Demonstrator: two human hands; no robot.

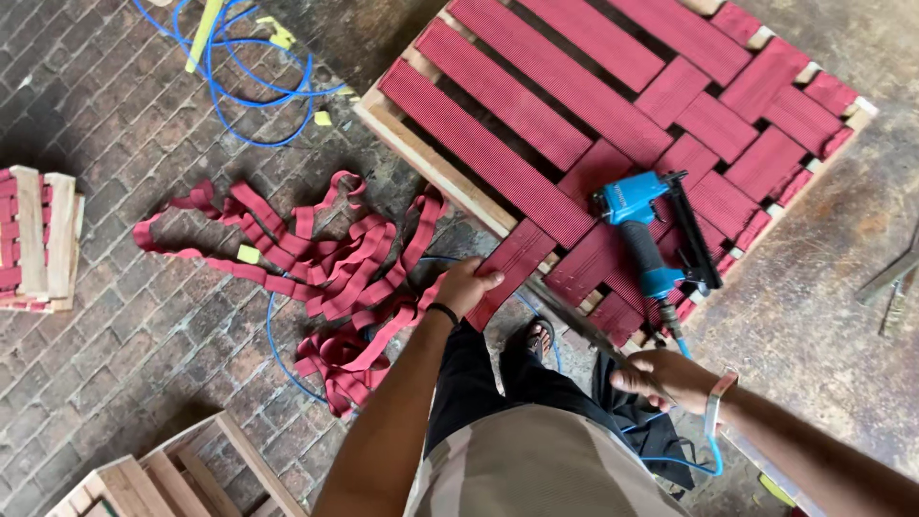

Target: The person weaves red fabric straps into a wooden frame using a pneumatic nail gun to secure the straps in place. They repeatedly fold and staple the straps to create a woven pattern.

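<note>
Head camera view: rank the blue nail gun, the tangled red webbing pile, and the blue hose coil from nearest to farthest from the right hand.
From the right hand:
1. Nail gun, just above it, lying on the woven frame.
2. Webbing pile, off to the left on the brick floor.
3. Hose coil, far upper left.

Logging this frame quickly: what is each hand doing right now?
Left hand: closed on the red webbing strap.
Right hand: closed on a long metal tool.
</note>
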